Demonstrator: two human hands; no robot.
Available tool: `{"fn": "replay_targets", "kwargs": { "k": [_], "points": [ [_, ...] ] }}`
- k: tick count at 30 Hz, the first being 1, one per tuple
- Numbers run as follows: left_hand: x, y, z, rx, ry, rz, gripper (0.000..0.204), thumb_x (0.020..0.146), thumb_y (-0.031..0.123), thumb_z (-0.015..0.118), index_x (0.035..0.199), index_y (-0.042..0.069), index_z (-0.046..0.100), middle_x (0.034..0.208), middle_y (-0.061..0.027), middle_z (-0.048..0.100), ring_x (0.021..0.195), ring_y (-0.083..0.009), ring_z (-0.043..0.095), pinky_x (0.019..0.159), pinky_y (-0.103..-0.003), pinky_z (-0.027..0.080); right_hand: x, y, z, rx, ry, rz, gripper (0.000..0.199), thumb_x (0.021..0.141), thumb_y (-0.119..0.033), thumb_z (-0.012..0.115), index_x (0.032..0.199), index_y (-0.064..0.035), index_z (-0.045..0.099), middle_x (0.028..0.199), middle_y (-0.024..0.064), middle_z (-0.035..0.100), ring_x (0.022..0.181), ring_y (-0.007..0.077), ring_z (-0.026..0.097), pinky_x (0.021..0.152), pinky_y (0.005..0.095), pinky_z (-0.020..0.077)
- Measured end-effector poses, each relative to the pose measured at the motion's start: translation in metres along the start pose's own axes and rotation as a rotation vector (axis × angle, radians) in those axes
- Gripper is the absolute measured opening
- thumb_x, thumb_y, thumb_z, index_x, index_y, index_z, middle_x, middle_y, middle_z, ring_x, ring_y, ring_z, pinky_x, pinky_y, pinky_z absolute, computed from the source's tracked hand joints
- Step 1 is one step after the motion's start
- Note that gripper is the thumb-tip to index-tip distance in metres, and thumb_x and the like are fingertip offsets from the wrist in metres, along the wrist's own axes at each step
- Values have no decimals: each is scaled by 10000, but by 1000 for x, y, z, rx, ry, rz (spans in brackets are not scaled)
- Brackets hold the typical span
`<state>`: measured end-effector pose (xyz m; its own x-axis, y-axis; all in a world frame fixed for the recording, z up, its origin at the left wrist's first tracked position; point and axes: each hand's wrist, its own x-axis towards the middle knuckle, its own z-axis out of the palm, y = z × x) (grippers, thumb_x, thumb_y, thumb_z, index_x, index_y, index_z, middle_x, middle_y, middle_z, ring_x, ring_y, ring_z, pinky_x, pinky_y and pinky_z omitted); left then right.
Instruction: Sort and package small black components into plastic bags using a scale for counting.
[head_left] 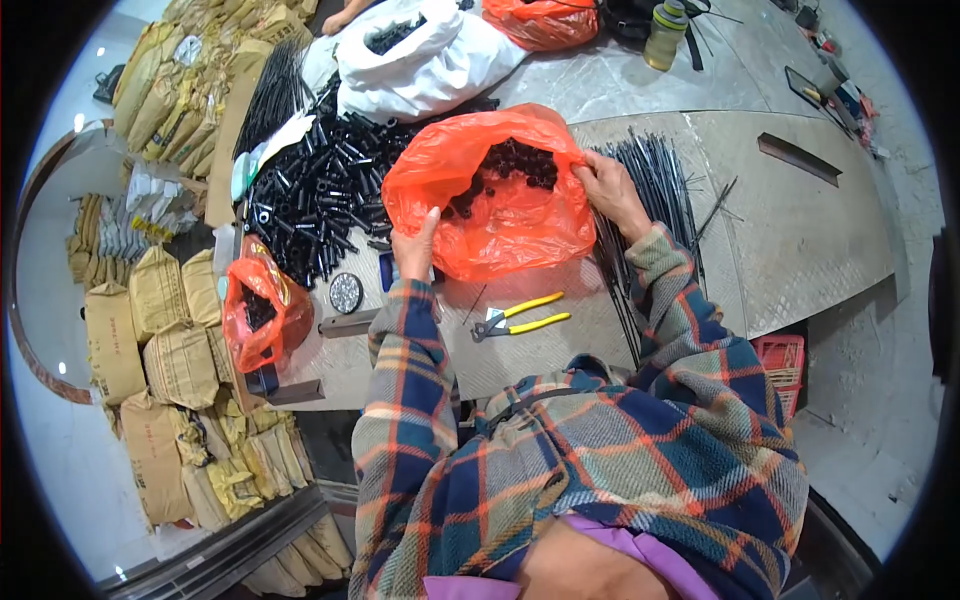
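Note:
An orange-red plastic bag [520, 245] stands open on the table in front of me, with small dark pieces [520, 160] lying inside it. My left hand [414, 246] grips the bag's left rim, thumb on top. On the opposite side my right hand [612, 190] pinches the bag's right rim. Nearer to me lie pliers with yellow handles [518, 318], beside a small white piece. A heap of black tube-like parts [320, 190] spreads to the left of the bag. Long thin dark rods [660, 190] lie in a bundle by my right hand.
A smaller red bag [268, 310] with dark pieces sits at the table's left edge, near a round tin [346, 292]. White sack [430, 60], another red bag [540, 22] and bottle [665, 35] stand at the back. An angle bar [798, 160] lies right. Brown sacks [160, 280] are stacked left.

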<state>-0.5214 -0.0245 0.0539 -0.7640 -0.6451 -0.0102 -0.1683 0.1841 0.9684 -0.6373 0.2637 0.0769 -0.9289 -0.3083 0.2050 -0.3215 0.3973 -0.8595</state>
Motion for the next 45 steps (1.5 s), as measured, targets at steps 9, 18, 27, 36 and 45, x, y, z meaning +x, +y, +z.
{"fn": "replay_targets", "kwargs": {
  "k": [9,18,27,36,45],
  "points": [
    [13,154,55,-458,-167,74,199,902,200,527,782,56,593,661,81,505,539,3,395,467,-184,288,43,-56,-37,200,92,-94,189,842,-94,556,997,12,575,689,72,558,650,76,483,589,253,419],
    [-2,101,2,-547,-53,-124,271,913,220,504,1055,-1,570,947,-31,614,790,-74,571,701,-218,464,-12,-99,-25,-205,303,-432,342,728,-2,650,1058,-31,564,1042,145,553,922,291,567,799,350,462],
    [-4,122,21,-822,-297,-230,418,928,344,438,1181,13,480,1162,-80,555,1038,-177,550,900,-324,439,38,-28,-4,-610,-150,-78,379,809,-84,514,1180,-38,456,1221,177,470,960,365,552,781,426,472],
    [-6,101,11,405,226,345,455,831,203,597,1200,-22,456,945,-118,530,838,-191,515,740,-297,430,101,41,40,-404,-353,-418,381,733,2,476,1110,-41,507,1051,175,542,962,343,545,827,399,448],
    [-7,105,63,925,-305,778,349,790,302,585,1100,142,578,969,-77,590,963,-251,549,859,-513,361,86,79,43,-607,-599,-292,754,689,-127,682,1348,-143,316,1337,156,366,1204,301,384,1001,382,336]
  ]
}}
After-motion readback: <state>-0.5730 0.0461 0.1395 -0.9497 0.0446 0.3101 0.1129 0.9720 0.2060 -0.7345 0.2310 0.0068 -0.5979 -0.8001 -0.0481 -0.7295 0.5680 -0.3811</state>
